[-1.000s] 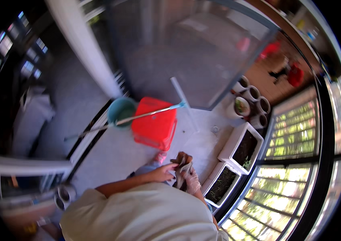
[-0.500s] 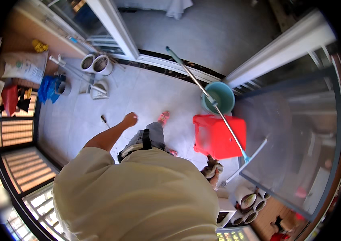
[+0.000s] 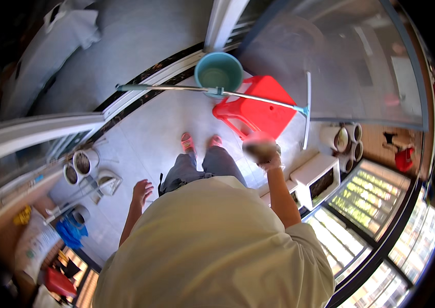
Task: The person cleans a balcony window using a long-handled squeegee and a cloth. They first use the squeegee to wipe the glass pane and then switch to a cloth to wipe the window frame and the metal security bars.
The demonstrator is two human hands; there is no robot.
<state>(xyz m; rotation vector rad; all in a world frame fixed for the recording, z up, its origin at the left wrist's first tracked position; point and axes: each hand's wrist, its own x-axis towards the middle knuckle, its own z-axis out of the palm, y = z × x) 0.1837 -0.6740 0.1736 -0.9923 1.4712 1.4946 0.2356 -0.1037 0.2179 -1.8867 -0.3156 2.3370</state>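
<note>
My right hand (image 3: 274, 161) is closed round a crumpled brown-grey rag (image 3: 258, 147), smeared by motion, just in front of a red plastic stool (image 3: 271, 110). My left hand (image 3: 143, 190) hangs beside my left thigh with its fingers apart and nothing in it. A long-handled squeegee (image 3: 169, 88) lies across the teal bucket (image 3: 219, 69) and the stool. Its teal joint and pale crosswise head (image 3: 308, 110) reach past the stool's right side. The bucket stands behind the stool, by the door track.
A grey-framed translucent panel (image 3: 340, 56) stands at the right. White planters (image 3: 325, 172) and pots line the right side. At the left are two pots (image 3: 84, 161), a dustpan (image 3: 108, 182), a blue plastic bag (image 3: 71, 232) and a white sack (image 3: 35, 244). A raised door track (image 3: 151, 81) crosses behind.
My view and body have turned to the right. My right hand with the rag has come out from beside my body toward the stool. My left hand has drawn back, its fingers now spread.
</note>
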